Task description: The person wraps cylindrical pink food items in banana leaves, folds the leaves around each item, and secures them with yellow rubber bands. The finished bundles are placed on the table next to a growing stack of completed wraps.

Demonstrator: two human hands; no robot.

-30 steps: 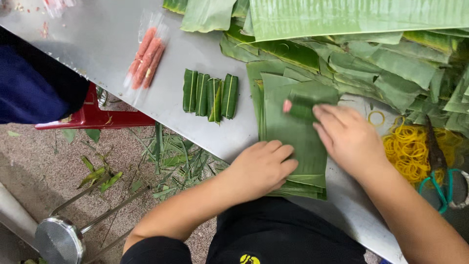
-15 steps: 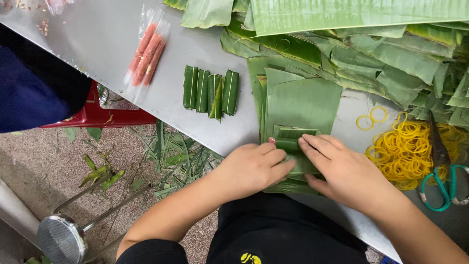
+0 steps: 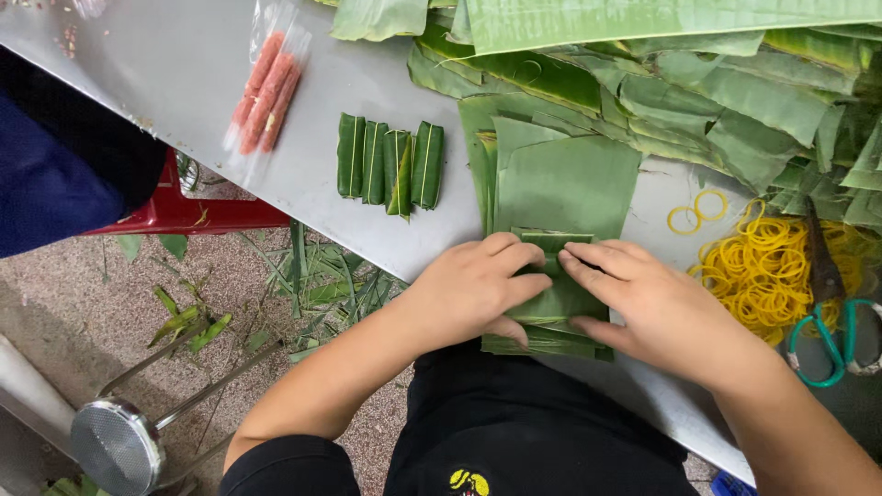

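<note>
Both hands work on a stack of cut green banana leaves at the near edge of a steel table. My left hand and my right hand pinch the near edge of the top leaf, rolling it into a small green bundle between the fingertips. Whatever is inside the roll is hidden. Several finished leaf rolls lie side by side to the left.
A clear bag of pink sausages lies farther left. Yellow rubber bands and teal-handled scissors sit on the right. Loose leaves pile at the back. A red stool and leaf scraps are on the floor.
My right hand carried a small roll from the far part of the leaf stack down to the near edge, where both hands now close on it and fold the leaf over.
</note>
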